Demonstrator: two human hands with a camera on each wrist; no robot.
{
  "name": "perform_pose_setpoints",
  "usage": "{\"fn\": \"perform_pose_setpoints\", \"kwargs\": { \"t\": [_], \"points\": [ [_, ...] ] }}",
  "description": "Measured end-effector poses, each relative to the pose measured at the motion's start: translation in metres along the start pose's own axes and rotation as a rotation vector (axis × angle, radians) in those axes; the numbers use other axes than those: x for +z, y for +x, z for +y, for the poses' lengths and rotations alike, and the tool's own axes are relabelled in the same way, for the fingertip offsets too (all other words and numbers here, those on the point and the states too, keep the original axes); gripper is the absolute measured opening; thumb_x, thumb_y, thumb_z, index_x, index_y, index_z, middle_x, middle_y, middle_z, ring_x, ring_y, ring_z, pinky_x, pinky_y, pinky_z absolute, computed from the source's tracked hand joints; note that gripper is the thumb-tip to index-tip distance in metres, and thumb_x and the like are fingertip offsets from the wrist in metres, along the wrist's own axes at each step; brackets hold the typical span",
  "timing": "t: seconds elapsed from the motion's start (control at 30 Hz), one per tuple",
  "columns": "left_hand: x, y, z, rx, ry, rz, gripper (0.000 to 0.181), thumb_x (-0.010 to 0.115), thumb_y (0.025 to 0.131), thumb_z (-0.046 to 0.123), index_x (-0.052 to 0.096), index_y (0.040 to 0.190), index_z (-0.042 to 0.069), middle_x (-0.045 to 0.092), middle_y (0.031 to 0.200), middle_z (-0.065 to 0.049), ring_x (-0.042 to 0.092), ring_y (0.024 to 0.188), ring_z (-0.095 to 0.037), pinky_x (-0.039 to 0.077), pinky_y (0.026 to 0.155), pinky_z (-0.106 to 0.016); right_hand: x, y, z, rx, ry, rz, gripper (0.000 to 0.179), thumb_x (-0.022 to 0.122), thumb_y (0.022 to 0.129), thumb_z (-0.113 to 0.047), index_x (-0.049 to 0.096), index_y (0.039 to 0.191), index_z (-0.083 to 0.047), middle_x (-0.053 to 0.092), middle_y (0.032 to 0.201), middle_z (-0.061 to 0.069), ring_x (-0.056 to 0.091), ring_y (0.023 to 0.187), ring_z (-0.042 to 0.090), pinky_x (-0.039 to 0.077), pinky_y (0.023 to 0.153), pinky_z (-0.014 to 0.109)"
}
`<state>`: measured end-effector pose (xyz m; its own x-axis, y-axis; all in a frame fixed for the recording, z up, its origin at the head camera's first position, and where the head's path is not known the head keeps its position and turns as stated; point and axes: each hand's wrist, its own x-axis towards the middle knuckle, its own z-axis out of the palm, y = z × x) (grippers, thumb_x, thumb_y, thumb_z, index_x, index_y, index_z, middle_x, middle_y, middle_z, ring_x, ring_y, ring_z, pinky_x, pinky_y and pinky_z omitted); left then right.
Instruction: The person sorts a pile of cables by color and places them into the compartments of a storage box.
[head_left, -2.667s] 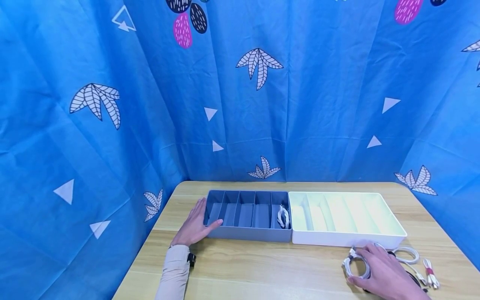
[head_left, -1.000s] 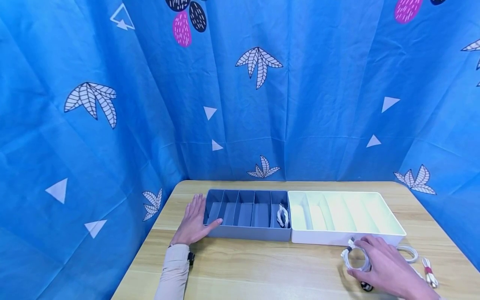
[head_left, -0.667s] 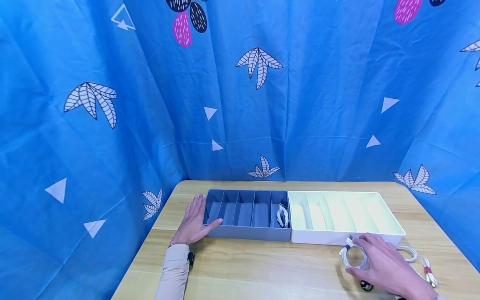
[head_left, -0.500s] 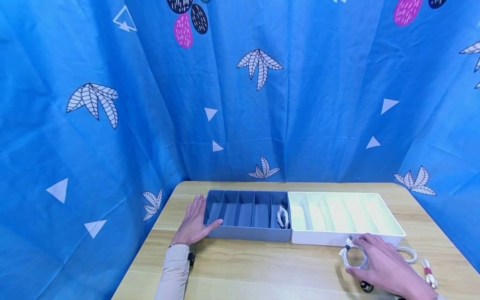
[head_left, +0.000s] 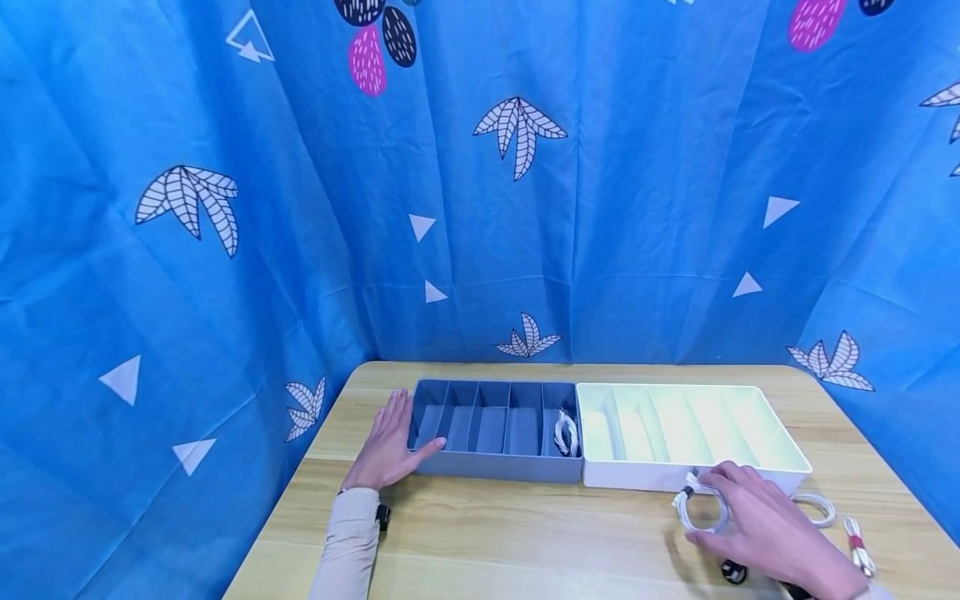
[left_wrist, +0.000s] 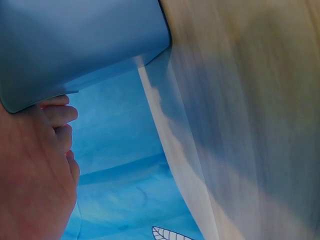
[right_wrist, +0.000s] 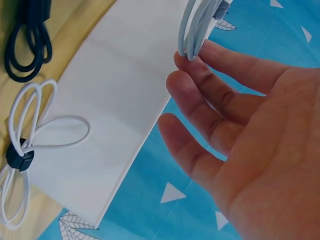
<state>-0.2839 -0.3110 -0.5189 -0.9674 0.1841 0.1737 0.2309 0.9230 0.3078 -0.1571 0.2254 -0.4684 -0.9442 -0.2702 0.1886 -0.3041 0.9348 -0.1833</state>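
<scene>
My right hand (head_left: 761, 521) pinches a coiled white charging cable (head_left: 682, 512) in front of the white divided box (head_left: 645, 476). The coil hangs above the table with its shadow below; in the right wrist view the cable (right_wrist: 192, 30) sits at the fingertips, partly out of frame. My left hand (head_left: 386, 450) lies against the left end of the dark grey-blue divided box (head_left: 498, 468), fingers straight along its side and thumb at the front rim. A bundled white cable (head_left: 567, 435) occupies that box's rightmost compartment.
Right of my right hand lie a looped white cable (head_left: 821, 505), with a black tie (right_wrist: 20, 156) in the right wrist view, and a white cable with a red tie (head_left: 857, 546). A black cable (right_wrist: 30, 45) is partly hidden under the forearm. Blue curtain (head_left: 525, 250) hangs behind the table.
My right hand has raised the coiled cable off the table and shifted it slightly left and toward the white box. The left hand has settled a little flatter against the grey-blue box.
</scene>
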Motion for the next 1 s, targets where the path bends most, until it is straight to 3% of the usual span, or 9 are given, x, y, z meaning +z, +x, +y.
{"fn": "perform_pose_setpoints", "kwargs": {
  "t": [0.43, 1.0],
  "points": [
    [0.0, 0.0, 0.0, -0.002, -0.013, -0.003, 0.11, 0.045, 0.084, 0.08, 0.01, 0.158, 0.006, 0.002, 0.168, -0.008, 0.002, 0.157, -0.029, 0.01, 0.127, -0.052, -0.009, 0.007, -0.009, -0.028, 0.006, -0.011, 0.079, 0.078, 0.063, -0.069, 0.07, 0.114, -0.01, 0.061, 0.107, -0.004, 0.055, 0.092, 0.01, 0.051, 0.075, 0.036],
    [0.0, 0.0, 0.0, -0.004, -0.015, 0.001, 0.111, 0.047, 0.084, 0.08, 0.011, 0.158, 0.006, 0.004, 0.168, -0.009, 0.003, 0.157, -0.029, 0.011, 0.127, -0.052, -0.02, 0.025, -0.021, -0.083, 0.021, 0.041, 0.076, 0.08, 0.064, -0.065, 0.07, 0.113, -0.007, 0.063, 0.11, -0.001, 0.057, 0.096, 0.014, 0.051, 0.076, 0.037]
  ]
}}
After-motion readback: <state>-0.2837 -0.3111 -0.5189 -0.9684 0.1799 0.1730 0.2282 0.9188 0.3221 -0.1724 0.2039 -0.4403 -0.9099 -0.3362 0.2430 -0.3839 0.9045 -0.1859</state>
